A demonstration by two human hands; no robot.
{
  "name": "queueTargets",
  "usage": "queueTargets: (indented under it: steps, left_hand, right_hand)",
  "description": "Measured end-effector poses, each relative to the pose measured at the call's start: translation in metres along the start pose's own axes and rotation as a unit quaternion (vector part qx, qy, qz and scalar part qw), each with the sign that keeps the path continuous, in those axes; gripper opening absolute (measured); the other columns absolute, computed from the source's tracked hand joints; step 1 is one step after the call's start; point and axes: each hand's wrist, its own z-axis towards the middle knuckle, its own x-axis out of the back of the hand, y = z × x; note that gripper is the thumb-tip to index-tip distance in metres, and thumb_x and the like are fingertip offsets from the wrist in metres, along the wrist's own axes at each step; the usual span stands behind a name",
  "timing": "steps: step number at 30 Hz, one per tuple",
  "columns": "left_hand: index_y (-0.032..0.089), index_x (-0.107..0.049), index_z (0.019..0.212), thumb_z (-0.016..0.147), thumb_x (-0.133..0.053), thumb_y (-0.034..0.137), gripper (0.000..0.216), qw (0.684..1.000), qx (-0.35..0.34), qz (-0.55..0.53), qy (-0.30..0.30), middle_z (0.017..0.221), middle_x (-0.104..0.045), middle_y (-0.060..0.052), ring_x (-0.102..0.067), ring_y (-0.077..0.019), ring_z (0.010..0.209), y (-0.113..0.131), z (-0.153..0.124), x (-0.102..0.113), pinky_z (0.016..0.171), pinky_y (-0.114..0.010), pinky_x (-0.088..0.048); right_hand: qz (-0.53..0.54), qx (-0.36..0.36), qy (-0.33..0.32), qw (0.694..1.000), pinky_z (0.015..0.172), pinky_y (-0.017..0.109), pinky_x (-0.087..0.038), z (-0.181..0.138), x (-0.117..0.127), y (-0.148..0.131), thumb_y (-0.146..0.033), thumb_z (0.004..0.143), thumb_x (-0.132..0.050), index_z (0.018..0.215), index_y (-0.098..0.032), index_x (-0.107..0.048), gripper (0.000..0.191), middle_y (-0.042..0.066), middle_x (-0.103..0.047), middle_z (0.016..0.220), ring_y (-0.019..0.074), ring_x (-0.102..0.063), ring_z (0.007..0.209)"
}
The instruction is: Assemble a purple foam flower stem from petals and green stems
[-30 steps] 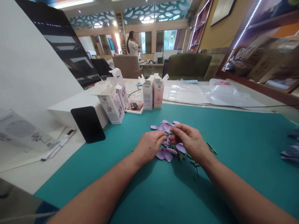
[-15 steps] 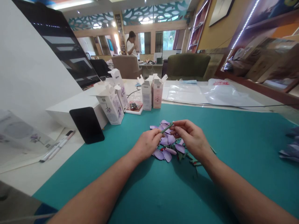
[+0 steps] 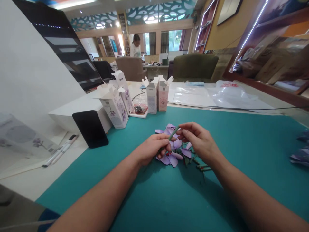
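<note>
A short green stem slants up between my hands. My left hand pinches its lower end. My right hand has its fingertips at the upper end, and I cannot tell whether they grip it. Beneath both hands lies a loose pile of lilac paper petals mixed with green leaves and stem pieces. The pile sits on a teal cutting mat, and my hands hide part of it.
Several white flower-printed boxes stand open beyond the mat, beside a black phone and white pens. Clear plastic sheeting lies at the far right. More lilac pieces sit at the mat's right edge. A person stands far back.
The green stem now stands steeper, and my right hand has moved up and slightly right along it. The person in the background has lowered a hand from their head.
</note>
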Motion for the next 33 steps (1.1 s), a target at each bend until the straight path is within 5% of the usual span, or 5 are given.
queueTargets:
  steps: [6, 14, 19, 23, 33]
  left_hand:
    - [0.013, -0.063, 0.097, 0.075, -0.052, 0.016, 0.025, 0.996, 0.032, -0.080, -0.035, 0.066, -0.056, 0.000, -0.040, -0.0040, 0.042, 0.003, -0.002, -0.002, 0.037, -0.017, -0.028]
    - [0.012, -0.062, 0.094, 0.081, -0.055, 0.033, 0.026, 0.999, -0.006, 0.045, -0.013, 0.056, -0.048, 0.005, -0.034, -0.0027, 0.038, 0.000, 0.001, 0.005, 0.037, -0.017, -0.021]
    - [0.013, -0.062, 0.087, 0.082, -0.053, 0.044, 0.033, 0.995, -0.022, 0.101, 0.013, 0.055, -0.046, 0.005, -0.034, -0.0035, 0.041, 0.002, 0.002, 0.008, 0.039, -0.018, -0.022]
    - [0.013, -0.062, 0.087, 0.081, -0.054, 0.046, 0.035, 0.994, -0.024, 0.104, 0.020, 0.055, -0.047, 0.005, -0.035, -0.0040, 0.042, 0.001, 0.002, 0.008, 0.041, -0.018, -0.022]
    - [0.013, -0.061, 0.086, 0.082, -0.052, 0.042, 0.030, 0.993, -0.024, 0.116, 0.016, 0.056, -0.048, 0.005, -0.036, -0.0045, 0.042, 0.000, 0.002, 0.007, 0.041, -0.018, -0.023]
  right_hand:
    - [-0.014, -0.011, -0.006, 1.000, 0.065, 0.032, -0.050, 0.000, 0.001, -0.002, -0.036, 0.076, -0.058, 0.096, -0.017, -0.063, 0.028, 0.005, -0.070, 0.080, 0.0150, -0.062, 0.069]
    - [-0.147, -0.032, -0.087, 0.985, 0.059, 0.027, -0.045, 0.003, 0.018, -0.013, -0.034, 0.075, -0.055, 0.087, -0.017, -0.061, 0.021, 0.003, -0.066, 0.076, 0.0144, -0.058, 0.066]
    - [-0.457, -0.006, -0.279, 0.845, 0.059, 0.025, -0.037, -0.002, 0.025, -0.018, -0.018, 0.074, -0.052, 0.073, -0.020, -0.066, 0.014, 0.001, -0.066, 0.074, 0.0146, -0.055, 0.067]
    - [-0.558, 0.027, -0.359, 0.747, 0.059, 0.025, -0.033, -0.010, 0.016, -0.015, -0.012, 0.072, -0.052, 0.076, -0.021, -0.069, 0.020, 0.004, -0.068, 0.085, 0.0161, -0.057, 0.074]
    - [-0.617, 0.063, -0.329, 0.712, 0.055, 0.027, -0.030, -0.013, 0.010, -0.002, -0.011, 0.074, -0.053, 0.077, -0.019, -0.065, 0.014, 0.008, -0.068, 0.084, 0.0208, -0.062, 0.075]
